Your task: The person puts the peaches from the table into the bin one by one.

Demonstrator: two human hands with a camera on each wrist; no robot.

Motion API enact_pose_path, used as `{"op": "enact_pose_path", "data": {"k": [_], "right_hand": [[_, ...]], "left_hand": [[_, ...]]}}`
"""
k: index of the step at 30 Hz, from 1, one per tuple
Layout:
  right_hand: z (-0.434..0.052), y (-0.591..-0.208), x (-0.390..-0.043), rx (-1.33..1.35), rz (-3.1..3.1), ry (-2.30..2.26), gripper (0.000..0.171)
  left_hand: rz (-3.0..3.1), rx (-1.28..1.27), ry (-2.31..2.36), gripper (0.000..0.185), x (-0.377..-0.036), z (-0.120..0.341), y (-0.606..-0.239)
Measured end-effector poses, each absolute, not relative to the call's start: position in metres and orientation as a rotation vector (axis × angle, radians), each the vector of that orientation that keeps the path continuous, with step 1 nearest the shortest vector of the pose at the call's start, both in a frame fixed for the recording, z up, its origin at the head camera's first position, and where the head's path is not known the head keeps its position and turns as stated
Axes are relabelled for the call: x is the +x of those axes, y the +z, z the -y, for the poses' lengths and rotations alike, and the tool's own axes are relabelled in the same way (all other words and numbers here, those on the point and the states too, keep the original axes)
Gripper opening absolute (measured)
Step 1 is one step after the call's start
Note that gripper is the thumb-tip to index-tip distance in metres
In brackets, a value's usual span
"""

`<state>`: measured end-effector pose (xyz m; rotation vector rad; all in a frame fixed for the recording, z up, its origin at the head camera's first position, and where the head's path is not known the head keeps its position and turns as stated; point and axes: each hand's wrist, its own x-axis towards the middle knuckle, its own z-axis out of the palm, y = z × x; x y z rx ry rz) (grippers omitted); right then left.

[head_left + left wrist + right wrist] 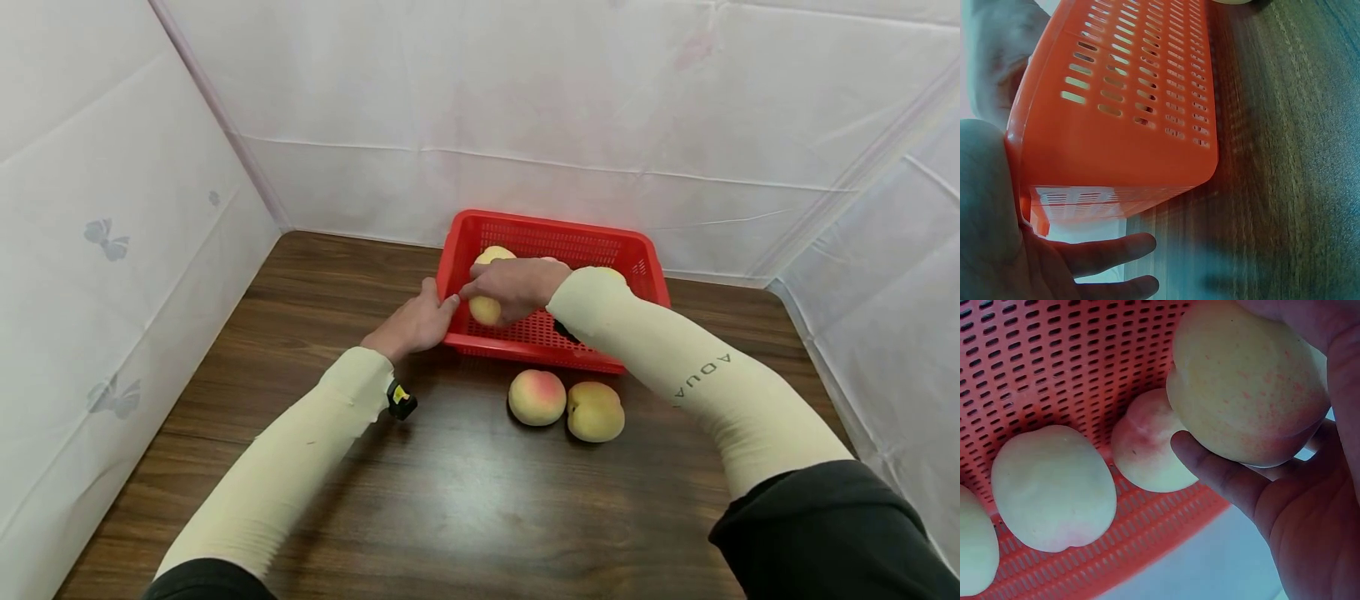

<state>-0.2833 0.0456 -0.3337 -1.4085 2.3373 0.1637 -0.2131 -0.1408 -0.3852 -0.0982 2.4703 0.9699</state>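
A red plastic basket (555, 222) with slotted walls stands on the table. My left hand (416, 321) grips its left corner, the thumb over the rim and fingers (1107, 252) outside the wall in the left wrist view. Inside the basket, at its left end, my right hand (519, 283) holds a pale yellow peach (1247, 381) speckled with red. Beside that fruit in the right wrist view lie a blushed peach (1150, 447), a paler peach (1054, 487) and, at the left edge, part of another peach (974, 544). The right forearm hides some of the basket's inside.
Two peaches rest on the dark wood table (465, 508) in front of the basket: a pink-topped peach (537, 397) and a yellower peach (596, 412) close on its right. White sheeting (525, 108) walls off the back and both sides.
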Motion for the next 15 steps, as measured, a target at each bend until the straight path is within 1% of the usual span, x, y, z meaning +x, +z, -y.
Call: {"op": "enact_pose_path", "data": {"k": [6, 15], "right_hand": [[-0.045, -0.345, -0.287, -1.404, -2.302, 0.137, 0.051], [-0.044, -0.358, -0.288, -1.42, -2.32, 0.194, 0.045]], "left_hand": [[-2.48, -0.09, 0.967, 0.049, -0.214, 0.14, -0.386], [-2.492, -0.073, 0.962, 0.05, -0.213, 0.14, -0.386]]}}
